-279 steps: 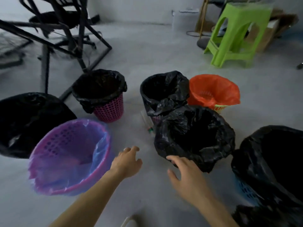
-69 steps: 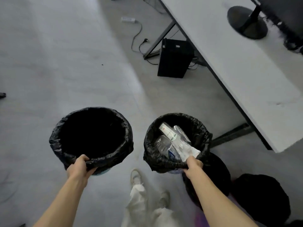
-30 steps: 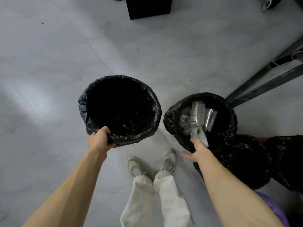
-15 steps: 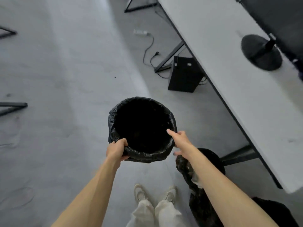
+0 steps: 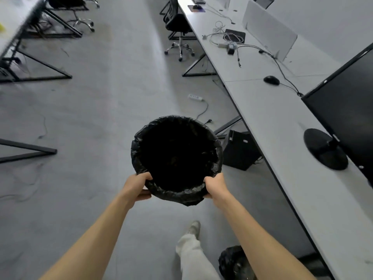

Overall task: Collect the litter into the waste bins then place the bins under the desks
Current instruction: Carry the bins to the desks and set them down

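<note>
I hold a waste bin lined with a black bag [image 5: 177, 190] in the air in front of me, above the grey floor. My left hand [image 5: 135, 186] grips its near-left rim and my right hand [image 5: 215, 186] grips its near-right rim. The inside of the bin is dark and I cannot tell what it holds. A second black-bagged bin [image 5: 234, 261] stands on the floor near my right leg, beside the long white desk [image 5: 282, 150].
The long white desk runs along the right with a monitor [image 5: 347, 110], a mouse [image 5: 271, 80] and cables. A black computer tower [image 5: 240, 150] and a power strip [image 5: 195, 97] lie on the floor under its edge. An office chair [image 5: 178, 27] stands farther on; desk frames line the left.
My right hand has closed on the bin's right rim, so both hands now hold one bin. The view has lifted along the aisle; the bin with bottles has dropped behind.
</note>
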{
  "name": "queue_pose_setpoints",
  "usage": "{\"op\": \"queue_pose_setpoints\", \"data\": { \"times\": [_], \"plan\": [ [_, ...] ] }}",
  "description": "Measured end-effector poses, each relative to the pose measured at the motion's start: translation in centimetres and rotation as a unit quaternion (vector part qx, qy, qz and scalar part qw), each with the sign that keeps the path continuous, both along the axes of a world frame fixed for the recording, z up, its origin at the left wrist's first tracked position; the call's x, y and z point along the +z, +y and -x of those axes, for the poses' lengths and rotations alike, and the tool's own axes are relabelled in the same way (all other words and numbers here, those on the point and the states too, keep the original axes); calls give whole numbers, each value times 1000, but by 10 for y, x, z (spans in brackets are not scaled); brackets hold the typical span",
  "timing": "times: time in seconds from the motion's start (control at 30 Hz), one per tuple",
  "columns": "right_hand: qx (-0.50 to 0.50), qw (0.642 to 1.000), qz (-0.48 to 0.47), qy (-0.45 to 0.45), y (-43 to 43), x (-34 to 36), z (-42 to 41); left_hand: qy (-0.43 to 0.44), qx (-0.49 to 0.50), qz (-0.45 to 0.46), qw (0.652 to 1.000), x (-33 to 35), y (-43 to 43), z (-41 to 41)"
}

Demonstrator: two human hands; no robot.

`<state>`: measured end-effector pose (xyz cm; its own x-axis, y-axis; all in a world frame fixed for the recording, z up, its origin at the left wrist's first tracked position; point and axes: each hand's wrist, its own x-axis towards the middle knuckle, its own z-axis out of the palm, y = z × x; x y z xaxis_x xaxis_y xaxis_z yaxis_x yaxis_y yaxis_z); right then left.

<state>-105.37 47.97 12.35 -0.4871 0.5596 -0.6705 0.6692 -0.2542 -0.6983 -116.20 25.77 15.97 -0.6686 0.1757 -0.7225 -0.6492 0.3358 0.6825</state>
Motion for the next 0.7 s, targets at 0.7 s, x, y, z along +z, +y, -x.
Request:
{"op": "queue_pose_setpoints", "data": {
  "times": [0.7],
  "plan": [
    [80, 996, -14, -43, 235, 4, 341, 5, -5, 31, 999, -8, 203, 326]
  ]
}}
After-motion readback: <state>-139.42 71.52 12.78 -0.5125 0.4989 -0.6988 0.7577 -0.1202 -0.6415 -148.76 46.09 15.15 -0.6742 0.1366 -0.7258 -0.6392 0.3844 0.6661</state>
